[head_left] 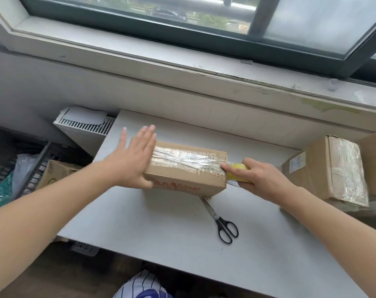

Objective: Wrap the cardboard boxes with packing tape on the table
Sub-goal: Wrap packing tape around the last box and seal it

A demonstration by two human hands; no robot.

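The left hand (pixel 135 160) lay flat, fingers straight, against the left end of the cardboard box (pixel 187 168) at mid-table (pixel 161 224). The right hand (pixel 260 177) gripped a yellow tape roll (pixel 238 169) at the box's right end. Scissors (pixel 223 222) lay toward the front edge, with taped boxes (pixel 333 171) at the right edge.

Yellow tape roll (pixel 237 168) mostly under the right hand (pixel 262 177) (scissors (pixel 222 221) partly beneath the box (pixel 178 179))
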